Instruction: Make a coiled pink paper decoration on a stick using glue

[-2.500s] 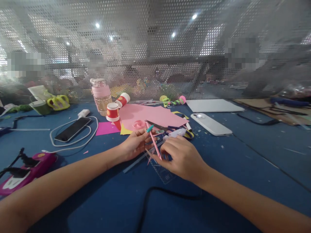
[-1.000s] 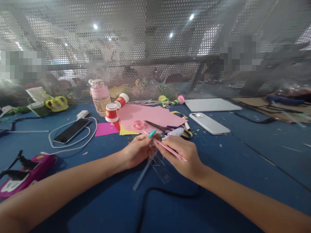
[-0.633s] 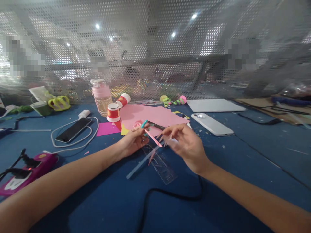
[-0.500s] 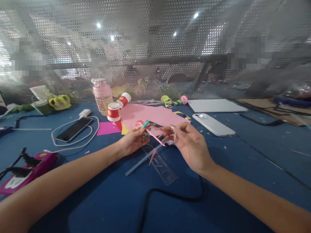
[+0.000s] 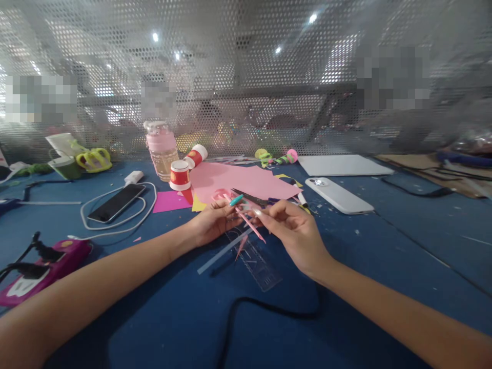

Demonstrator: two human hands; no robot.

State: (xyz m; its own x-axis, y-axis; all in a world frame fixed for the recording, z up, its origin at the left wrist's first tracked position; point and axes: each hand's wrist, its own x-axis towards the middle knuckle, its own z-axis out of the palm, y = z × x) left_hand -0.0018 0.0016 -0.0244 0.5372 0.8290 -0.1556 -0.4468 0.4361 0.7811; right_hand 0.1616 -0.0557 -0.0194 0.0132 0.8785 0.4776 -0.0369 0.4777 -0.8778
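A narrow folded pink paper strip point(image 5: 251, 225) slants down between my hands, its pointed end free. My left hand point(image 5: 215, 219) pinches its upper part, thumb on top. My right hand point(image 5: 294, 228) is closed in a pinch right beside the strip; what lies between its fingertips is hard to make out. Below the fingers a translucent strip point(image 5: 221, 253) slants down to the left, its upper end hidden near the hands. Under it lie a clear plastic ruler point(image 5: 259, 266) and a pink paper scrap point(image 5: 241, 248). Behind the fingertips, dark scissor-like blades point(image 5: 248, 197) show partly.
Pink paper sheets point(image 5: 230, 178) lie behind my hands, with red paper cups point(image 5: 180, 176) and a bottle point(image 5: 162, 154) to their left. A white phone point(image 5: 340, 196) rests at right, a black phone point(image 5: 117, 203) and purple power strip point(image 5: 46, 269) at left. A black cable point(image 5: 269, 307) crosses in front.
My right hand's fingers have come together and moved slightly left and down, closer to the pink strip. The strip's lower end has shifted slightly right and down.
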